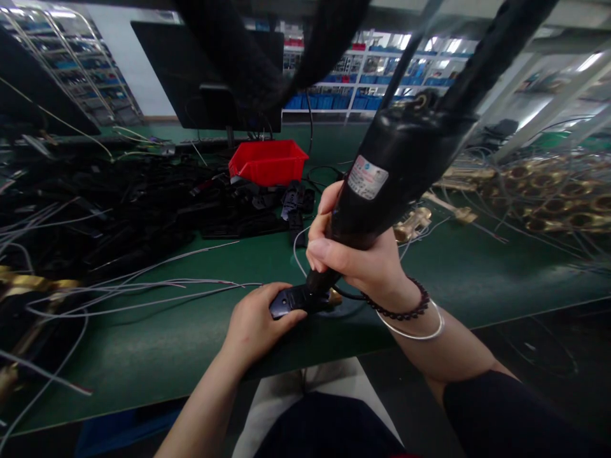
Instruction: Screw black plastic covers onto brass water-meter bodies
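My right hand [358, 254] is wrapped round a black electric screwdriver [382, 178] with a white label, hung from above by a thick cord. The screwdriver leans, and its lower tip meets a small black plastic housing [296, 299] near the bench's front edge. Thumb and fingers of my left hand [258, 321] grip the left end of that housing. A brass piece [335, 297] shows at the housing's right end, partly behind the tool. Where the tip touches, any screw is hidden.
Black plastic parts [143, 191] are heaped on the green bench [191, 362] at left. A red bin [270, 162] stands at the back. Brass fittings with grey wires [558, 197] pile up at right. Loose grey cables [143, 292] trail in from the left. A dark monitor [167, 70] stands behind.
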`<state>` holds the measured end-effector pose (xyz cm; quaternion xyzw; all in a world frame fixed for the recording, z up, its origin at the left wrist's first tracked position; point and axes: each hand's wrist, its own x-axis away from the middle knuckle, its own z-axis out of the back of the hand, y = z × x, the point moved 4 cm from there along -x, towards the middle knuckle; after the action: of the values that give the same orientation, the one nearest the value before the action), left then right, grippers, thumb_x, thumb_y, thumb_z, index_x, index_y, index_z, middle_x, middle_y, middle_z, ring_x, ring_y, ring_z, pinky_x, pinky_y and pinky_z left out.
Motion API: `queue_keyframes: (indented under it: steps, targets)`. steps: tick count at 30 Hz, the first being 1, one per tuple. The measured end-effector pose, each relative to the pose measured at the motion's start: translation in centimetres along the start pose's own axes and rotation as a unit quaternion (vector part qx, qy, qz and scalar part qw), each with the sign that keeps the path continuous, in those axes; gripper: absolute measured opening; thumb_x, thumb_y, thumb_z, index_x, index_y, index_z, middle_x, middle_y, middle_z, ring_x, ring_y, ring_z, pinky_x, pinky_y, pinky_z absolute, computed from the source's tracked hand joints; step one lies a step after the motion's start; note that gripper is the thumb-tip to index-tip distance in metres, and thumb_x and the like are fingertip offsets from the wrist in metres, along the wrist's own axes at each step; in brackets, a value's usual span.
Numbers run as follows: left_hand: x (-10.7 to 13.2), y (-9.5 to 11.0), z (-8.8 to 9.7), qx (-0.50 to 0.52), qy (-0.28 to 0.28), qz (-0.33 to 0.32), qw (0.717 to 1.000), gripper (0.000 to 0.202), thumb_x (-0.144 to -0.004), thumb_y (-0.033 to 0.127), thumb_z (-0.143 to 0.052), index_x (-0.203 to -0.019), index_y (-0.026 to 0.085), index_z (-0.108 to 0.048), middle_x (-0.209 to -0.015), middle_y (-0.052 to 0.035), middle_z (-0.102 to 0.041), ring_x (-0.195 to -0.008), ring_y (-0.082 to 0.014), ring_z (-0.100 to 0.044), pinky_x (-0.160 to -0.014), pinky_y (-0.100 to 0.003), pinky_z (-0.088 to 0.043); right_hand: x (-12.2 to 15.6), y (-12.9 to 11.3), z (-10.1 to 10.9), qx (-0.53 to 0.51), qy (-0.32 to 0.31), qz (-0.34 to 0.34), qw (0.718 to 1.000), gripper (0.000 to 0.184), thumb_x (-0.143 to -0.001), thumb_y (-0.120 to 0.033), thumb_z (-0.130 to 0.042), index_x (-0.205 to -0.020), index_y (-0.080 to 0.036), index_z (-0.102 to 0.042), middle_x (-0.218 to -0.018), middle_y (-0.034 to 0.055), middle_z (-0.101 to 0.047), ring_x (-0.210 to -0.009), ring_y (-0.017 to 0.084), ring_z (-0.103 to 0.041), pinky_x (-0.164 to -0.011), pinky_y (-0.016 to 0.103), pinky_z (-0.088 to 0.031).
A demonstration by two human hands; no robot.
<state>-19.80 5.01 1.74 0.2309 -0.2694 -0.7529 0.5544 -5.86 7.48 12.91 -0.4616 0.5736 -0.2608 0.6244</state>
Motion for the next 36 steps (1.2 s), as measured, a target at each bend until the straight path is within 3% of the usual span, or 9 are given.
queue_keyframes:
  steps: [5,11,17,23,27,31,36]
  targets:
    - [0.1,0.1,0.1,-0.005,0.0,-0.002,1.0,0.033,-0.074,0.033,-0.069,-0.105,0.021,-0.064,-0.099,-0.0041,-0.071,-0.088,-0.023,-0.065,-0.078,-0.033,-0.049,-0.5,0.5,0.2,-0.02,-0.006,-0.008,1.0,0.026,-0.066,-0.015,-0.065,-0.086,-0.021,-0.048,-0.056,-0.0082,-0.052,-0.042,0.009,-0.05,-0.043,0.025,-0.043]
    - [0.1,0.0,-0.1,-0.005,0.001,-0.002,1.0,0.034,-0.075,0.034,-0.068,-0.106,0.022,-0.063,-0.099,-0.0041,-0.071,-0.088,-0.0228,-0.065,-0.076,-0.032,-0.049,-1.2,1.3,0.2,-0.074,-0.039,-0.022,0.996,0.032,-0.067,-0.015,-0.065,-0.095,-0.019,-0.05,-0.055,-0.009,-0.054,-0.041,0.008,-0.049,-0.043,0.023,-0.042]
    - [0.1,0.1,-0.1,-0.007,0.0,-0.004,1.0,0.034,-0.075,0.034,-0.068,-0.106,0.02,-0.063,-0.099,-0.0048,-0.071,-0.088,-0.0232,-0.065,-0.078,-0.033,-0.049,-1.3,1.6,-0.1,-0.066,-0.056,-0.031,0.996,0.026,-0.067,-0.016,-0.065,-0.088,-0.019,-0.05,-0.053,-0.0085,-0.053,-0.04,0.008,-0.048,-0.044,0.023,-0.043]
    - [0.0,0.1,0.0,-0.012,0.0,-0.002,1.0,0.035,-0.075,0.035,-0.068,-0.107,0.021,-0.063,-0.097,-0.0049,-0.071,-0.087,-0.0232,-0.066,-0.077,-0.033,-0.05,-1.1,1.7,-0.3,-0.063,-0.091,-0.021,0.994,0.042,-0.068,-0.015,-0.065,-0.108,-0.017,-0.051,-0.055,-0.0078,-0.056,-0.042,0.008,-0.049,-0.045,0.023,-0.043]
    - [0.0,0.1,0.0,-0.014,0.004,0.001,1.0,0.033,-0.074,0.035,-0.068,-0.105,0.022,-0.065,-0.096,-0.0042,-0.071,-0.084,-0.0222,-0.066,-0.074,-0.031,-0.049,-1.2,0.8,0.0,-0.06,-0.059,-0.005,0.996,0.042,-0.068,-0.015,-0.065,-0.108,-0.018,-0.053,-0.054,-0.0078,-0.055,-0.041,0.009,-0.049,-0.044,0.024,-0.042]
    - [0.0,0.2,0.0,-0.002,0.007,0.006,1.0,0.032,-0.073,0.036,-0.069,-0.103,0.023,-0.066,-0.095,-0.0034,-0.071,-0.085,-0.0225,-0.066,-0.073,-0.03,-0.049,-0.8,-0.6,-0.5,-0.098,-0.001,0.054,0.994,0.038,-0.071,-0.016,-0.063,-0.106,-0.023,-0.053,-0.054,-0.0085,-0.053,-0.042,0.009,-0.049,-0.044,0.023,-0.042]
    - [0.0,0.1,-0.2,0.005,0.004,0.007,1.0,0.028,-0.073,0.037,-0.069,-0.096,0.02,-0.066,-0.091,-0.0038,-0.072,-0.082,-0.0225,-0.065,-0.067,-0.029,-0.047,-0.3,0.5,-2.4,-0.1,-0.021,0.025,0.994,0.036,-0.07,-0.011,-0.062,-0.104,-0.021,-0.052,-0.058,-0.0077,-0.056,-0.044,0.009,-0.049,-0.046,0.024,-0.044]
